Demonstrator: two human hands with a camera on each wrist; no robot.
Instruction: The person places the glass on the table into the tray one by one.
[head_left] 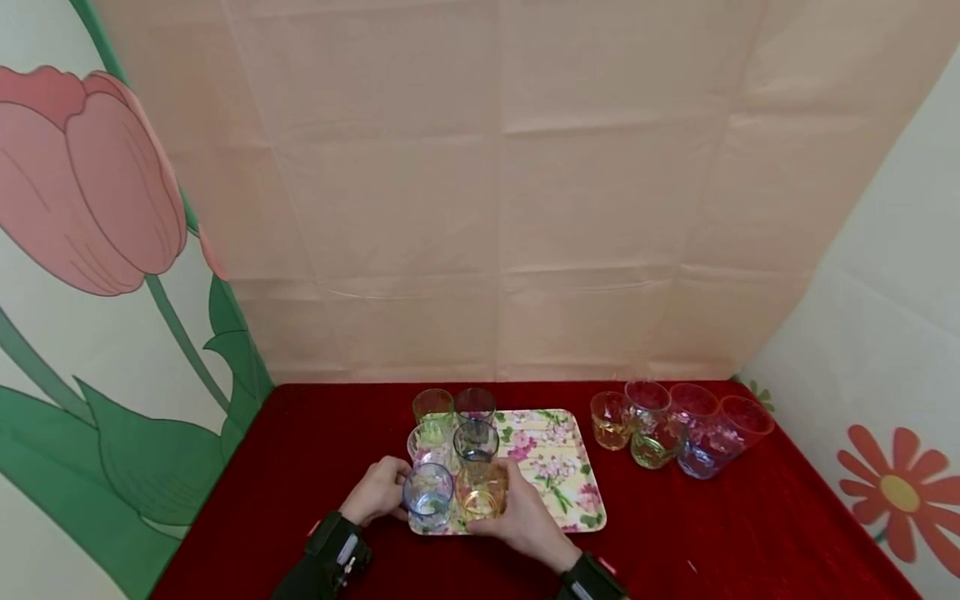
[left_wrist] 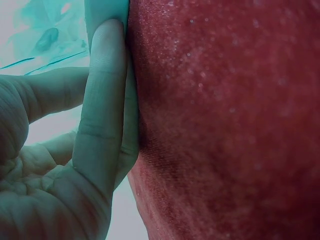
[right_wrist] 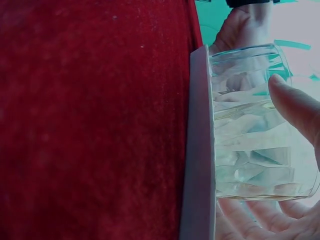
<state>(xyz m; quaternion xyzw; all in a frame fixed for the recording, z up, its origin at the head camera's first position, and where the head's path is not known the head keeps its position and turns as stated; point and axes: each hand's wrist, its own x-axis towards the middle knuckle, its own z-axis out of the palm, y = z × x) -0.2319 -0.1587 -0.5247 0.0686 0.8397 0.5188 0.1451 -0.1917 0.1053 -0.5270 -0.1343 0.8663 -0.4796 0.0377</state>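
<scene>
Two hands at the near edge of a floral tray [head_left: 558,467], low in the centre of the head view. Right hand [head_left: 525,521] curled around an amber glass [head_left: 482,492], thumb and fingers on its sides; in the right wrist view same glass [right_wrist: 255,125] standing on tray edge [right_wrist: 197,150], fingertip [right_wrist: 295,102] pressed on its wall at right of frame. Left hand [head_left: 375,490] touching a blue glass [head_left: 429,493] at its left side, fingers bent toward it; cannot tell if really gripping or only resting against. In the left wrist view, fingers [left_wrist: 102,100] straight and pressed flat beside red cloth [left_wrist: 225,120], palm relaxed at lower left.

Both glasses side by side on the near left corner of the tray, touching or almost touching. Behind them, higher in the frame, a clear glass [head_left: 427,442] and a dark bluish glass [head_left: 476,440], then a green glass [head_left: 432,406] and a purple glass [head_left: 475,403] at the far edge. Right half of the tray bare, pink flowers showing.

To the right, well apart from the tray, a cluster of five coloured glasses [head_left: 678,429] on red tablecloth [head_left: 750,533]. Behind, beige cloth backdrop [head_left: 487,183]; at upper left a painted pink tulip [head_left: 82,175]; at lower right a painted red flower [head_left: 896,492].
</scene>
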